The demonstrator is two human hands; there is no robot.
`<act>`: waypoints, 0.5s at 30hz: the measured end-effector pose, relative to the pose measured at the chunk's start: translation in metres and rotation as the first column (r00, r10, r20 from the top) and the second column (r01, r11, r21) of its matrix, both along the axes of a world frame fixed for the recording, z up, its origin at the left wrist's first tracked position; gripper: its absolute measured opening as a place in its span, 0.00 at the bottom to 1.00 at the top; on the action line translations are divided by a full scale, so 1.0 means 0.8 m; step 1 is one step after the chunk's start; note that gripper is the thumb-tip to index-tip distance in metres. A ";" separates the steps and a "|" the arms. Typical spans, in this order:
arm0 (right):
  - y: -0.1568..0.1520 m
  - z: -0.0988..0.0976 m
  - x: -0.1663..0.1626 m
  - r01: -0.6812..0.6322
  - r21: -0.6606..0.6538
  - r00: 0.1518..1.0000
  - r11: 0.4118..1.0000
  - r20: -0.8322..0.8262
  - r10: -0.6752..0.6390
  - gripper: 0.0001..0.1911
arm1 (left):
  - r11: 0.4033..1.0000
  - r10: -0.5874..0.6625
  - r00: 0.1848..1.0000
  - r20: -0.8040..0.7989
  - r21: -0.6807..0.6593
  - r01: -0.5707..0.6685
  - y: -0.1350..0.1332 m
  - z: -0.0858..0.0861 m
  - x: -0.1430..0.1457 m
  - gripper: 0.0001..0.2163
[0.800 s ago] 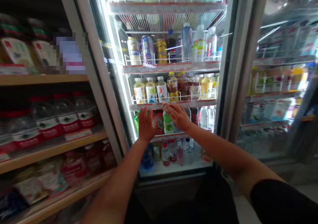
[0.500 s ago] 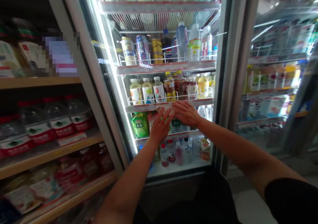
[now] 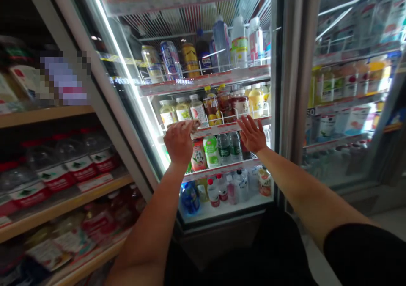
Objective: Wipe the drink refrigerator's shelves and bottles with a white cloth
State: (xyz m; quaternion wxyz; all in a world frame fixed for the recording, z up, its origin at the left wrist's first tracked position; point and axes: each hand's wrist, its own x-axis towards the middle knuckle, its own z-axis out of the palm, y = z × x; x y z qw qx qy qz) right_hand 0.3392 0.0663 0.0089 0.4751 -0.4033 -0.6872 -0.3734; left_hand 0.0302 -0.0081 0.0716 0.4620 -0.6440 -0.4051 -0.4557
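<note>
My left hand (image 3: 179, 142) is closed around a crumpled, pale cloth (image 3: 196, 126), which shows past the fingers. It is in front of the lower middle shelf of a lit drinks fridge, near the left side. To the right, my right hand (image 3: 253, 134) is open with its fingers spread, palm toward the fridge, and holds nothing. Reflections show on the glass door (image 3: 122, 81) before the shelves. Whether either palm presses on the glass I cannot tell. Juice bottles (image 3: 197, 108) stand behind and above the cloth, and a green-and-white bottle (image 3: 211, 151) shows between my hands.
On the left, wooden shelves (image 3: 108, 184) bear large red-capped water bottles (image 3: 71, 155). A metal door frame (image 3: 293, 87) separates this fridge from another drinks fridge (image 3: 349, 104) at right. Cans (image 3: 171, 59) line an upper shelf. Small bottles (image 3: 213, 193) stand at the bottom.
My hands were close together at the middle; now they are apart. The left hand has moved left with the cloth and closed more around it, and the right hand has moved right.
</note>
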 end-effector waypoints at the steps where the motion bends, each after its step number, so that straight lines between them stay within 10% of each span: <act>1: 0.000 -0.001 0.000 -0.004 -0.014 1.000 1.000 -0.008 0.004 0.28 | 1.000 0.012 1.000 0.006 -0.010 -0.012 0.000 0.003 -0.005 0.19; 7: 0.001 -0.008 0.003 -0.032 -0.066 0.999 0.997 -0.041 0.030 0.28 | 0.989 0.015 0.985 -0.169 -0.143 -0.039 -0.009 -0.052 -0.012 0.18; 15: -0.001 -0.011 0.003 -0.083 -0.072 0.994 0.994 -0.080 0.078 0.29 | 0.990 0.123 0.992 0.037 -0.073 -0.120 -0.005 0.003 -0.043 0.20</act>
